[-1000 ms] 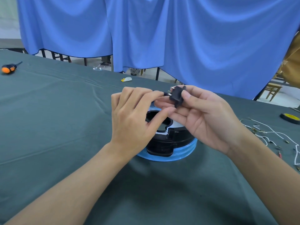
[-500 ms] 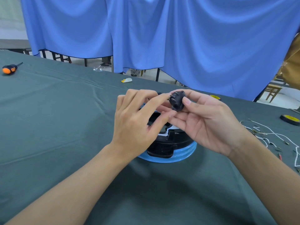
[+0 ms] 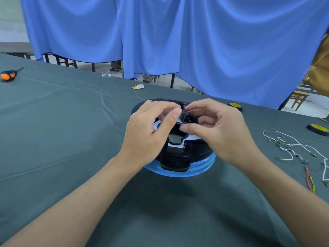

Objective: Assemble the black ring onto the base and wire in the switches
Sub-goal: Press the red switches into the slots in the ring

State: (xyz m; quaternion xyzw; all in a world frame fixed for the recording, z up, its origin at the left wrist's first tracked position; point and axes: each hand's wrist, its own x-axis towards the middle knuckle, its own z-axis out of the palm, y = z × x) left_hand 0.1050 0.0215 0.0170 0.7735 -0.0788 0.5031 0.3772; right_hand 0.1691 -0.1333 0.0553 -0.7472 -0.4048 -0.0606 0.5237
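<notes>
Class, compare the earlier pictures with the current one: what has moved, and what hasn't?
The left hand and right hand came down, bringing the switch from well above the ring to close over its far side; both pinch it. Ring, base, wires and screwdriver stayed put.

Black ring [image 3: 199, 151] sits on blue base [image 3: 204, 168]; small black switch [image 3: 188, 118] held above it.

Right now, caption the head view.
Over the black ring on its blue base, left hand and right hand pinch a black switch.
</notes>
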